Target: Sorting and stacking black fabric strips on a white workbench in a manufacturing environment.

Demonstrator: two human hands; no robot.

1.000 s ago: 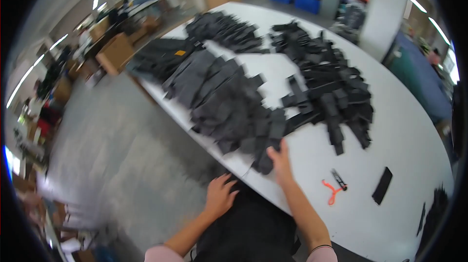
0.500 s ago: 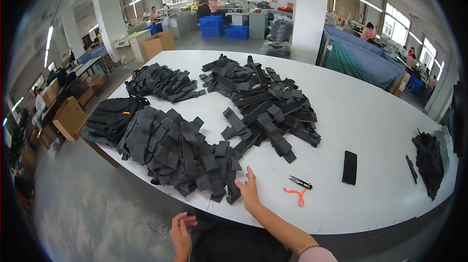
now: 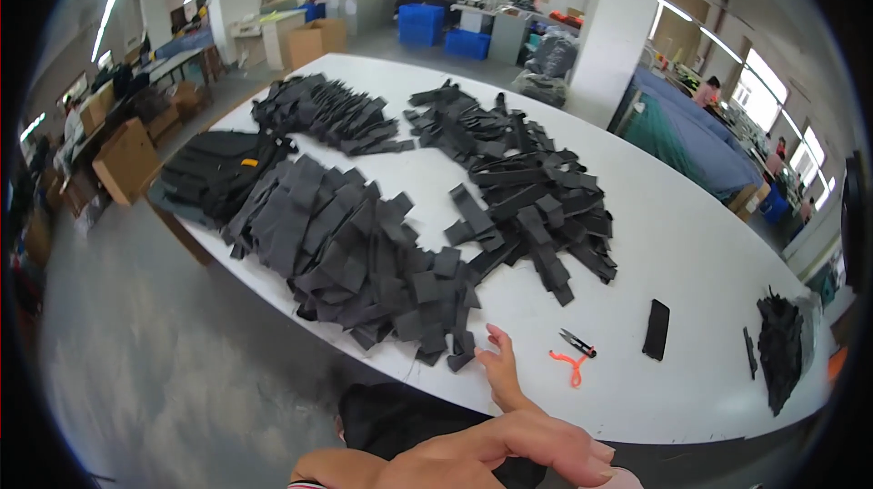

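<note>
Head view: I am looking down at a long white table (image 3: 691, 243) covered in dark fabric strips. My right hand (image 3: 498, 363) is resting at the near edge, fingers close together and laid flat, pinching nothing. Its fingertips are just beside the lowest strips of the nearest pile (image 3: 364, 252). My left hand (image 3: 536, 445) is crossing low in front of me, below the table edge, fingers stretched out and pressed side by side, holding nothing.

The nearest pile is lying in overlapping rows. Beyond it a second heap (image 3: 527, 189) is looking looser and more jumbled, and a third pile (image 3: 332, 114) is sitting farther back. A flat black stack (image 3: 214, 175) is lying at the left corner.

Orange scissors (image 3: 570, 357) are lying near my right hand, untouched, with a black flat piece (image 3: 656, 329) beside them and a small dark bundle (image 3: 780, 352) at the far right.

Judging from this, a good share is laid out in order, while the jumbled heap is waiting to be handled.
</note>
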